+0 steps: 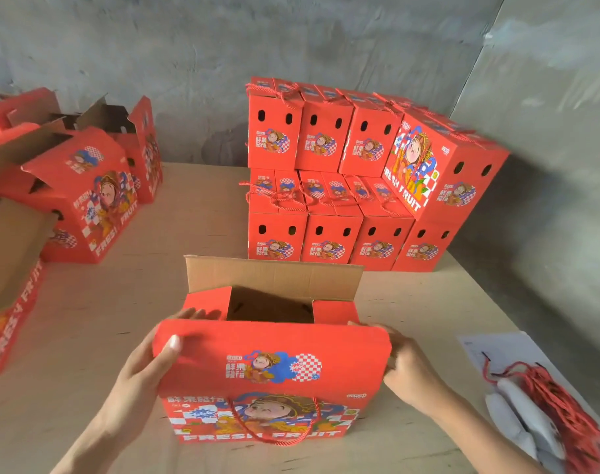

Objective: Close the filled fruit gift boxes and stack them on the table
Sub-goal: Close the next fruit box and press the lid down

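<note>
We cannot see what fills the open gift box (271,419) at lower centre: its opening is in deep shadow, and the red front flap (271,357) covers the nearer half. The left hand (144,371) grasps that flap's left edge, thumb on the printed face, fingertips showing past its upper edge. The right hand (411,374) is curled round the flap's right edge and holds it; motion blur hides how its fingers lie. The flap thus spans between the two hands, tilted over the box, while the brown rear flap (274,278) stands upright beyond. A red rope handle (274,436) loops down the front.

At upper right the closed boxes (343,159) stand two tiers high on the table (196,217). Open boxes (83,200) at the left run off the frame edge. At lower right a bundle of red cords (565,405) is cut by the corner.
</note>
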A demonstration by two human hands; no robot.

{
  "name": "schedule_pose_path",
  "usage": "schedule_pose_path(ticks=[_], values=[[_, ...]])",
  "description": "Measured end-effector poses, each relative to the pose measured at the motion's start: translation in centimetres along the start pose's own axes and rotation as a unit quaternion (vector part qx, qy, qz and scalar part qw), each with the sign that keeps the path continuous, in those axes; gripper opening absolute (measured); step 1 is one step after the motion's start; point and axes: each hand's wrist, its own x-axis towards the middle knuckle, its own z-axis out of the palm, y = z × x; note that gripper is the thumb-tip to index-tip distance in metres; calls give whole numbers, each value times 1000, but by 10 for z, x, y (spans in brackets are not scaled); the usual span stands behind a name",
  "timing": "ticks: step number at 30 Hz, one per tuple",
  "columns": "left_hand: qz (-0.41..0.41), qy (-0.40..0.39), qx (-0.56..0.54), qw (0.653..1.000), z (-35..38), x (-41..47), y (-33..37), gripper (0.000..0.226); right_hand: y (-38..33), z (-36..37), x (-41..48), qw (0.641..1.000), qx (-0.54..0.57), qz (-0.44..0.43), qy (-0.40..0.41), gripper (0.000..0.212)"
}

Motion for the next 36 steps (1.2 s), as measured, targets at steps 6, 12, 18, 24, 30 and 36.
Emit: schedule_pose_path(ticks=[6, 12, 18, 24, 30, 36], values=[[144, 38, 209, 967, 23, -3, 10, 38, -3, -7, -6, 983, 153, 100, -30, 28], [205, 60, 326, 921, 22, 2, 6, 16, -9, 4, 0, 991, 108, 80, 31, 35], [186, 103, 358, 909, 29, 5, 6, 22, -16, 32, 8, 981, 52, 42, 184, 18], [184, 162, 400, 883, 36, 6, 7, 15, -11, 33, 12, 978, 30, 17, 207, 13], [170, 162, 416, 878, 40, 5, 10, 14, -9, 31, 16, 981, 16, 15, 191, 11], [152, 164, 406, 886, 36, 5, 12, 16, -8, 32, 16, 982, 51, 48, 177, 12]])
